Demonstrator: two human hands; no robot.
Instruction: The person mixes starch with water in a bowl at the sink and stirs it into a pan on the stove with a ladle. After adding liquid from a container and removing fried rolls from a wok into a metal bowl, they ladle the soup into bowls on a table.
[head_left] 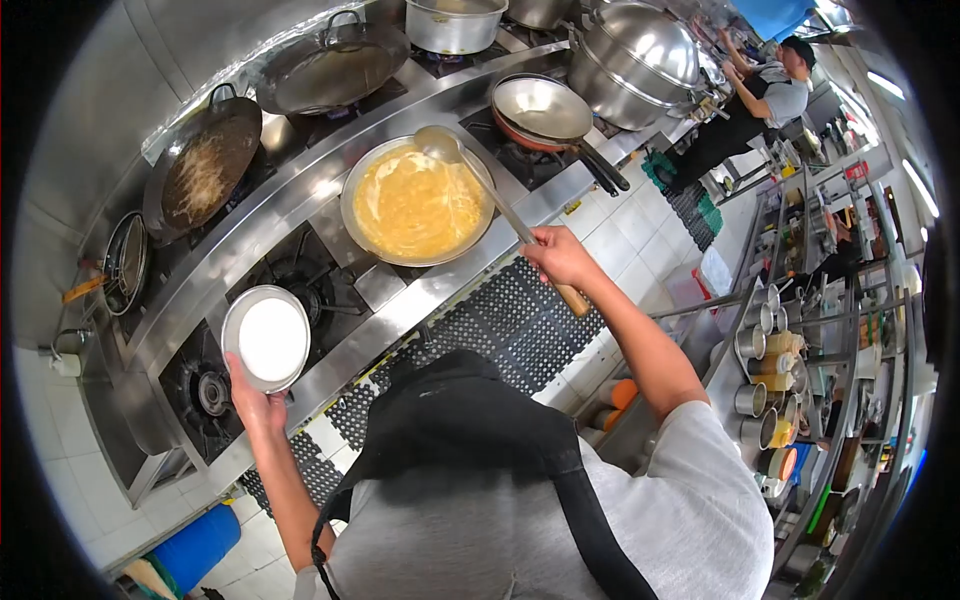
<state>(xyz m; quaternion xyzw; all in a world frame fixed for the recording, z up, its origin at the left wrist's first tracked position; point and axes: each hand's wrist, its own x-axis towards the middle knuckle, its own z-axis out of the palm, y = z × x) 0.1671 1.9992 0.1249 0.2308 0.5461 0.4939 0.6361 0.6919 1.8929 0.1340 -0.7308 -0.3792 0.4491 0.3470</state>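
Note:
My left hand [255, 395] grips the rim of a metal bowl [232, 330] that holds a white liquid [273, 340]. The bowl is over the stove's front burners. In my right hand [560, 255] is a long ladle [500, 208] with a wooden handle end, fingers closed round its shaft. The ladle's round head rests at the upper right rim of a wide metal pan [348, 215]. Yellow-orange liquid [415, 205] with pale streaks fills that pan.
Behind the pan stand two dark woks [335, 65] [203, 170]. Stacked frying pans [540, 108] sit to the right, handles jutting over the stove edge, beside a large steamer pot [640, 65]. Another person [765, 100] stands farther back. Shelves [800, 400] with containers line the right.

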